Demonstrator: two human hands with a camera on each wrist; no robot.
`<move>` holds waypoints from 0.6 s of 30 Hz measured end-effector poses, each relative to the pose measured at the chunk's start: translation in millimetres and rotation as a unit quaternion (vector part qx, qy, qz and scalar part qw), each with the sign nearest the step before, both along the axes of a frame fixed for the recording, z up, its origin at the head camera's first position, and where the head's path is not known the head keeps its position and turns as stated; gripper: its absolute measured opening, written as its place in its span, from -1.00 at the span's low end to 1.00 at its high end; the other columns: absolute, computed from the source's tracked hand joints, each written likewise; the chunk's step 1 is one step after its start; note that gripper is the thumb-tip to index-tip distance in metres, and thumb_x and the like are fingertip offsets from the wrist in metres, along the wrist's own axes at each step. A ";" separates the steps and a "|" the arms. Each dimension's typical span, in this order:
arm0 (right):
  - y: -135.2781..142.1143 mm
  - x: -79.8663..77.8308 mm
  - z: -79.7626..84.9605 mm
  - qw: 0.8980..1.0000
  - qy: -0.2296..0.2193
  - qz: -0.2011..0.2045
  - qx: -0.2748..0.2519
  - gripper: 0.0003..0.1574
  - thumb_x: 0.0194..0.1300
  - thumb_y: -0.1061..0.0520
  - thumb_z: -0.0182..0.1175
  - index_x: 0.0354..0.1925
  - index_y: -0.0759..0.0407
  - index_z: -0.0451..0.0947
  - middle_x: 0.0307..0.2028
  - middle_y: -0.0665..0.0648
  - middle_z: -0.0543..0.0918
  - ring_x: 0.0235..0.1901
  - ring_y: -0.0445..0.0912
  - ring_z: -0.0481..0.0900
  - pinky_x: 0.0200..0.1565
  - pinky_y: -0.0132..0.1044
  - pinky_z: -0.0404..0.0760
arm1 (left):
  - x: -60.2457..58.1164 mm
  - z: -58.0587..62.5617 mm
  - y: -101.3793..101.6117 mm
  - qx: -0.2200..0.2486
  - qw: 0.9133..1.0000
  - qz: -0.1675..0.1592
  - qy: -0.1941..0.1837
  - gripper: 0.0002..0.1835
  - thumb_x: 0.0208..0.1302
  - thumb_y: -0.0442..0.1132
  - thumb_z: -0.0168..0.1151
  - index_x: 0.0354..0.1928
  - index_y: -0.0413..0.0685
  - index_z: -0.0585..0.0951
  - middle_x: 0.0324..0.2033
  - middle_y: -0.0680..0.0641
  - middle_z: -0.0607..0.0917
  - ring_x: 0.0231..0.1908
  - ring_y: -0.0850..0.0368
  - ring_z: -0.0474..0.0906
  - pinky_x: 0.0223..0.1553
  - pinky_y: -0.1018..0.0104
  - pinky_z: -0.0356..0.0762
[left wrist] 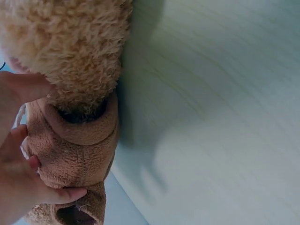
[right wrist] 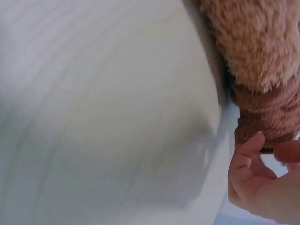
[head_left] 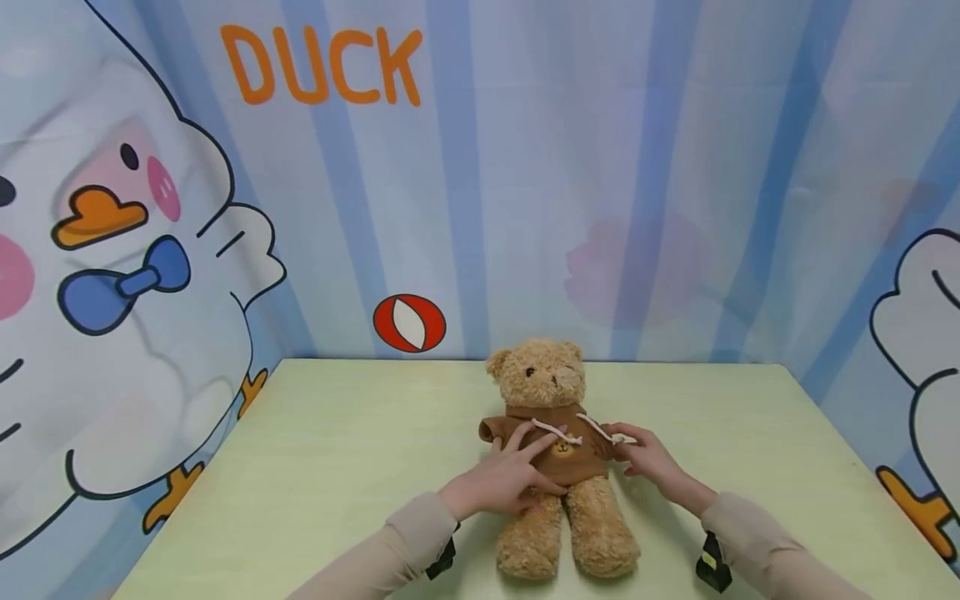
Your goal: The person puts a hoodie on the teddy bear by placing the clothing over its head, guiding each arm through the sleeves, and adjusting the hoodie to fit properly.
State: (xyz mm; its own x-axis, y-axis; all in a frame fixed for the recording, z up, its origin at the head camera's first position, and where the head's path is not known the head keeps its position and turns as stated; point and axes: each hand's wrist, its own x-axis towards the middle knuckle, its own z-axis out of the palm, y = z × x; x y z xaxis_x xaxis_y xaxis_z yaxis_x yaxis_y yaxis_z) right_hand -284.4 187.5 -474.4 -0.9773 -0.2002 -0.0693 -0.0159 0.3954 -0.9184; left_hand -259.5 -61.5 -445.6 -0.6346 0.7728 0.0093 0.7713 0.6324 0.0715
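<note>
A tan plush teddy bear [head_left: 540, 375] in a brown hoodie [head_left: 555, 467] lies or sits on the table, facing me. White drawstrings [head_left: 558, 431] hang over its chest, near a small bear-face print. My left hand [head_left: 498, 483] is spread over the hoodie's front and lower edge, fingers extended; in the left wrist view one fingertip touches the cloth beside a dark sleeve opening [left wrist: 75, 215]. At the other side, my right hand [head_left: 652, 458] pinches the end of the hoodie's sleeve [right wrist: 262, 126] between thumb and fingers. No paw shows at either cuff.
A pale green table [head_left: 360, 467] extends around the bear. Behind it hangs a blue striped backdrop [head_left: 517, 167] printed with ducks, a red ball and the word DUCK. Dark wrist devices [head_left: 714, 562] sit under both cuffs.
</note>
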 end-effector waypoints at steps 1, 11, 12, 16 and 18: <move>1.9 -1.3 0.1 1.000 -0.010 -0.001 -0.012 -0.54 0.28 0.19 -0.06 0.12 0.36 0.32 -0.12 0.35 0.58 -0.29 -0.09 0.60 -0.38 -0.22 0.52 | -0.1 0.7 -0.5 0.000 1.000 -0.003 -0.001 -0.61 0.12 -0.04 0.21 0.01 0.53 0.49 0.39 0.05 -0.08 0.35 -0.20 -0.26 -0.06 -0.40 0.23; 13.4 -20.8 -2.2 0.968 -0.210 0.027 -0.138 -0.84 0.29 0.16 -0.02 -0.20 0.24 0.33 -0.51 -0.05 0.54 -0.53 -0.29 0.49 -0.50 -0.48 0.42 | 2.9 0.5 -0.8 -0.023 0.998 -0.035 0.052 -0.14 0.08 -0.08 0.25 0.34 0.47 -0.04 0.39 0.06 -0.09 0.32 -0.23 -0.07 -0.06 -0.30 0.33; 14.0 -23.4 -2.1 0.965 -0.220 0.040 -0.137 -0.89 0.30 0.17 -0.04 -0.27 0.19 0.37 -0.52 -0.05 0.54 -0.53 -0.30 0.49 -0.50 -0.50 0.42 | 2.9 1.0 -0.4 -0.027 0.997 -0.034 0.058 -0.13 0.08 -0.06 0.25 0.34 0.45 -0.04 0.39 0.06 -0.08 0.32 -0.21 -0.06 -0.06 -0.28 0.34; 16.0 -32.7 -1.9 0.954 -0.253 0.085 -0.138 -0.87 0.33 0.17 -0.08 -0.35 0.11 0.40 -0.50 -0.05 0.54 -0.53 -0.32 0.48 -0.52 -0.57 0.39 | 1.6 2.2 1.7 -0.044 0.997 -0.028 0.065 -0.17 0.08 -0.03 0.24 0.33 0.44 0.00 0.38 0.08 -0.06 0.31 -0.14 -0.07 -0.06 -0.26 0.36; 16.3 -35.6 -0.3 0.953 -0.262 0.093 -0.124 -0.85 0.32 0.16 -0.06 -0.41 0.10 0.37 -0.53 -0.06 0.49 -0.59 -0.34 0.40 -0.55 -0.58 0.34 | 1.3 3.0 2.9 -0.048 0.997 -0.024 0.063 -0.20 0.08 -0.04 0.25 0.31 0.47 0.06 0.38 0.08 -0.05 0.31 -0.12 -0.07 -0.07 -0.26 0.37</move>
State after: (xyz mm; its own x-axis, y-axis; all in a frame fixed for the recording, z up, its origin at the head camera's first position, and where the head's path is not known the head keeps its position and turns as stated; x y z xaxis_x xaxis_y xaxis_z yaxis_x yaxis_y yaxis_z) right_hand -320.0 203.8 -474.7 -0.7681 -0.4396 -0.4657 0.4213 0.2008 -0.8844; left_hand -258.2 -58.6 -442.5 -0.5956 0.8032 0.0107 0.7997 0.5941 -0.0868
